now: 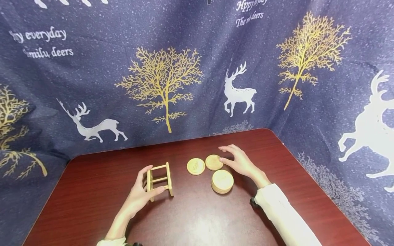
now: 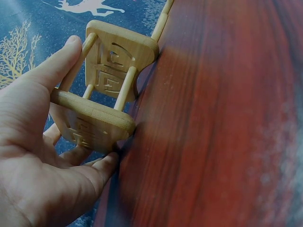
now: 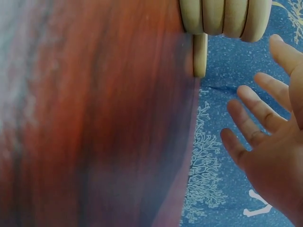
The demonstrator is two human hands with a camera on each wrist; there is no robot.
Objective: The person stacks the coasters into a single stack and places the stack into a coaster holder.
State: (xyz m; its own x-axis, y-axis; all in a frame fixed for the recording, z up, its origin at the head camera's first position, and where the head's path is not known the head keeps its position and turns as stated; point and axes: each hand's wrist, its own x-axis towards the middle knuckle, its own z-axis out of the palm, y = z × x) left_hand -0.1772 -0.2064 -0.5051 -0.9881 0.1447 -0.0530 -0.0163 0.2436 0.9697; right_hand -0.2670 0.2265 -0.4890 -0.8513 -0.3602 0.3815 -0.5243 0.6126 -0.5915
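Note:
My left hand grips a small wooden coaster holder, made of two carved end plates joined by thin rods. In the left wrist view the thumb lies along one rod of the holder, while the other fingers go beneath the near plate. To the right is a stack of several round wooden coasters. Behind the stack, two single coasters lie flat side by side, the left coaster and the right coaster. My right hand hovers beside them with fingers extended, holding nothing; the right wrist view shows it apart from the stack.
The dark red wooden table carries all these things. Its far edge meets a blue cloth printed with white deer and golden trees, which also hangs along the right side.

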